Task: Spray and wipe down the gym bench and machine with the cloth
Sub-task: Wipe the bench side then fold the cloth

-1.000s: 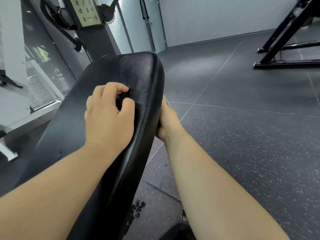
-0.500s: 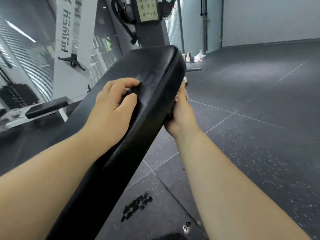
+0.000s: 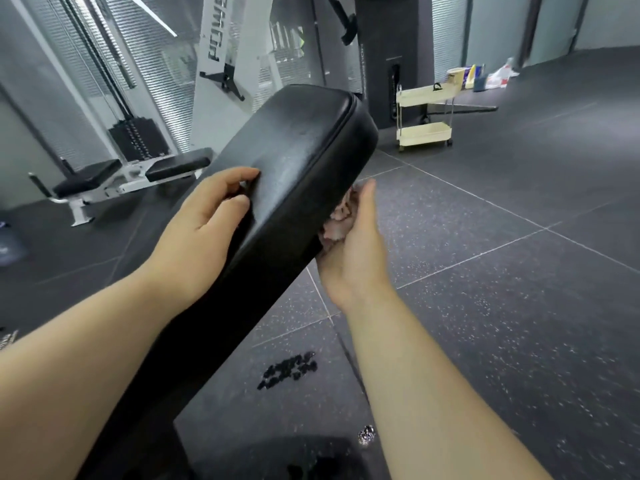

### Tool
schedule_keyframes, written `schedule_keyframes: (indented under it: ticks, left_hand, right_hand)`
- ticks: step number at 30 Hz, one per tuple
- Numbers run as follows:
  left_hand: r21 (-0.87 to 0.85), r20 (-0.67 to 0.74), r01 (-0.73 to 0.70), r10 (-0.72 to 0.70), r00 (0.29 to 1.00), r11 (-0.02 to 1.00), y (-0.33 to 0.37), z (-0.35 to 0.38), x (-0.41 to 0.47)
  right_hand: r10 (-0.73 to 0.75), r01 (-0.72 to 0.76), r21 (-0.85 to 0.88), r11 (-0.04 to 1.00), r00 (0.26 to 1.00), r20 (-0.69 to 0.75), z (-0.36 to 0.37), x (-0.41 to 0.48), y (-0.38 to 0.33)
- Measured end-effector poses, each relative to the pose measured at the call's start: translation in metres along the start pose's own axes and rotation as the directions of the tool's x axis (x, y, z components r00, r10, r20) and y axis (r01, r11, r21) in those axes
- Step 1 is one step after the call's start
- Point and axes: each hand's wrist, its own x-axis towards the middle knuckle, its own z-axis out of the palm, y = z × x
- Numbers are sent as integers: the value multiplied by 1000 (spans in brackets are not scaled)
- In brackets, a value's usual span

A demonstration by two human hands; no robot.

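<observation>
While left hand [image 3: 204, 223] braces, right hand [image 3: 353, 251] cups cloth [image 3: 337, 216].

A black padded bench [image 3: 294, 161] slants up across the middle of the view; the left hand [image 3: 204, 223] rests on its top face, fingers curled; the right hand [image 3: 353, 251] presses a crumpled pinkish cloth [image 3: 337, 216] against the pad's right side edge; dark wet spots [image 3: 289, 370] mark the speckled floor [image 3: 502, 271] below; a cream trolley [image 3: 424, 119] stands well behind; another bench [image 3: 131, 173] sits at left.

Black bench pad [image 3: 298, 157], pinkish mottled cloth [image 3: 337, 216], white-speckled dark grey floor [image 3: 502, 271].
</observation>
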Motion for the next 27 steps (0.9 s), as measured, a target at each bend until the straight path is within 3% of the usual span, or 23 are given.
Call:
schedule_keyframes:
  ticks: [3, 9, 13, 16, 19, 21, 23, 25, 27]
  left_hand:
    - [0, 8, -8, 8, 1000, 1000, 6, 0, 0]
    - [-31, -8, -35, 35, 999, 999, 0, 1, 0]
    - [-63, -17, -36, 35, 999, 997, -1, 2, 2]
    - [-98, -49, -45, 41, 998, 994, -3, 3, 2]
    - [-101, -119, -13, 0, 993, 995, -3, 2, -1]
    - [-97, -207, -1, -19, 978, 995, -4, 1, -3]
    - [-84, -235, 5, -25, 972, 996, -4, -3, -7]
    - [-17, -150, -12, 9, 989, 1000, -11, -9, -19]
    - [104, -8, -95, 97, 995, 990, -26, -16, -38]
  right_hand:
    - [55, -55, -5, 998, 994, 93, -9, -15, 4]
    - [-113, 113, 56, 992, 994, -10, -6, 3, -8]
    - [17, -17, 11, 1000, 998, 54, -7, -21, 36]
    - [137, -124, -121, 985, 985, 106, -4, -47, 68]
    - [150, -135, -93, 986, 974, 169, -2, -47, 44]
    - [72, -71, -12, 997, 994, 78, 6, -38, 19]
    - [-57, 53, -47, 997, 996, -75, 14, -29, 20]
    - [-159, 148, -84, 985, 978, -138, 22, -25, 44]
    - [-135, 129, -50, 990, 978, -162, 24, -30, 81]
